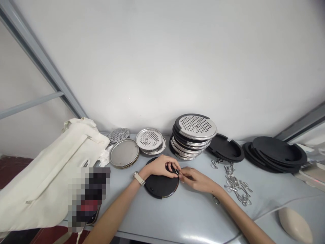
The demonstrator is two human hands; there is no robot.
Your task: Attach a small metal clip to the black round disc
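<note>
A black round disc (160,186) with a thin shiny rim along its lower right lies on the grey table in front of me. My left hand (164,166) reaches over it, fingers curled, with thumb and forefinger pinched at the disc's right edge. My right hand (195,178) meets it there from the right, its fingertips pressed together around a small shiny metal piece (177,172), mostly covered by fingers. To the right lie loose bent-wire metal hooks (235,184).
Behind my hands stand a tall stack of perforated metal plates and black rings (194,127), perforated plates (149,139) and plain metal discs (124,152). Black trays (278,152) lie far right. A cream bag (50,176) sits left; a beige rounded object (296,224) is front right.
</note>
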